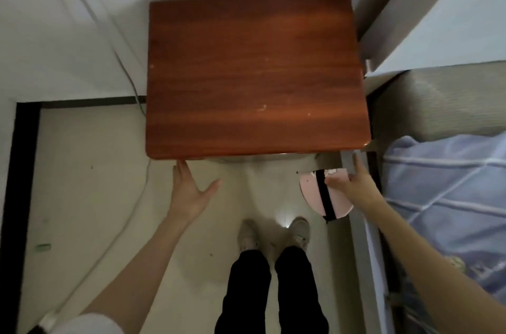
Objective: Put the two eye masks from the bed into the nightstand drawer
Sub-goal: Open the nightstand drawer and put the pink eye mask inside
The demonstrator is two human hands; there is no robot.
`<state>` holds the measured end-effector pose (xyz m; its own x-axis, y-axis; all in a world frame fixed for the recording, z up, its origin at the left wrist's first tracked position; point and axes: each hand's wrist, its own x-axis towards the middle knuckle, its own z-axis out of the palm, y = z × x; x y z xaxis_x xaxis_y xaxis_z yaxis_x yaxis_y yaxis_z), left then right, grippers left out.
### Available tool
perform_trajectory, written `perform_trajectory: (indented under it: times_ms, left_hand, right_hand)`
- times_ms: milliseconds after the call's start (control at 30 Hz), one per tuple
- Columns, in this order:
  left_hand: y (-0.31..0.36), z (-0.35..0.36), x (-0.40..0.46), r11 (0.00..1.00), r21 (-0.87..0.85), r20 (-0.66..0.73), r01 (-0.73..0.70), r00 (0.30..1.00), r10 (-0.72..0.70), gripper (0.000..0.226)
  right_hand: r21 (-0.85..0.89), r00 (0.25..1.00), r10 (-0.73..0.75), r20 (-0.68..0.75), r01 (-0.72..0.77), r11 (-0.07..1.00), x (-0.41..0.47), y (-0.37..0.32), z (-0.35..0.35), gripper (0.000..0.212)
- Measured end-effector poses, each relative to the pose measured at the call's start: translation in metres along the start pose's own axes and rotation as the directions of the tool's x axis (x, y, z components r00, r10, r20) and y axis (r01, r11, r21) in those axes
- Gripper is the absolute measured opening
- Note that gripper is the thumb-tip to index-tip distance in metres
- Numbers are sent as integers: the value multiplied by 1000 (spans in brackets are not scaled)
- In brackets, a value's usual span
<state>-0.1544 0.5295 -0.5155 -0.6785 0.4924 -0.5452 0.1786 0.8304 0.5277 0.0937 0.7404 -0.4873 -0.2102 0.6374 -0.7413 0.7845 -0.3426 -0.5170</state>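
Note:
I look straight down on the red-brown wooden top of the nightstand point(254, 71). Its drawer front is hidden under the top's near edge. My right hand point(356, 183) pinches a pink eye mask point(312, 191) with a black strap, holding it in the air just below the nightstand's front right corner. Whether it is one mask or two stacked I cannot tell. My left hand point(191, 188) is spread open, fingertips touching the underside of the top's front left edge.
The bed with a blue checked cover point(449, 196) lies along the right. A beige headboard point(438, 101) stands behind it. A white cable point(131, 205) trails over the pale floor on the left. My feet point(273, 232) stand in front of the nightstand.

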Motion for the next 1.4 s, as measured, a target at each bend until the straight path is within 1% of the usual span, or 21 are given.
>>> perform_trajectory:
  times_ms: [67,167,233,300,400,500,600,700,767,933,1033,1133,1233,1333,1400]
  left_hand:
    - [-5,8,16,997,-70,-39,-29,999,26,104]
    - [-15,13,28,981,-178,-171,-74,984,43,101]
    - [-20,11,33,968,-227,-261,-110,964,48,94]
    - [-22,9,37,959,-239,-282,-150,956,79,88]
    - [-19,10,36,943,-289,-262,-164,961,87,89]
    - [-15,8,31,926,-341,-249,-161,966,76,91]
    - [-15,5,18,914,-381,-196,-138,978,66,97]
    - [-25,8,-4,910,-414,-128,-24,991,-32,103]
    - [-31,11,-17,897,-441,-99,22,992,-74,100]
    - [-25,14,-24,789,-608,-125,87,971,-203,91]
    - [-25,16,-23,766,-637,-134,83,967,-216,89]
    - [-32,14,-22,759,-644,-109,96,971,-215,84]
    - [-40,17,-27,727,-676,-46,123,977,-208,77]
    - [-45,23,-32,692,-709,-42,135,972,-232,73]
    - [-47,26,-31,685,-717,-49,133,969,-241,74]
  right_hand:
    - [19,997,-71,-13,71,997,21,1,10,85]
    - [129,988,-150,-28,152,980,43,2,19,69]
    - [196,985,-168,-49,174,965,51,5,21,66]
    - [195,980,-189,-67,199,960,53,10,21,67]
    - [159,978,-190,-84,201,967,52,15,21,67]
    - [161,980,-174,-92,187,969,49,13,21,68]
    - [150,982,-169,-83,180,972,37,18,22,72]
    - [114,993,-116,-33,119,986,15,36,21,70]
    - [127,996,-91,3,90,988,3,49,22,68]
    - [167,997,-75,5,74,983,-8,59,29,66]
    - [141,997,-68,21,64,988,-8,61,28,67]
    - [85,998,-46,30,43,995,-11,59,26,58]
    - [47,998,31,48,-33,998,-24,52,29,39]
    - [15,984,86,155,-90,996,-45,39,32,32]
    - [95,963,53,264,-81,992,-59,22,36,25]
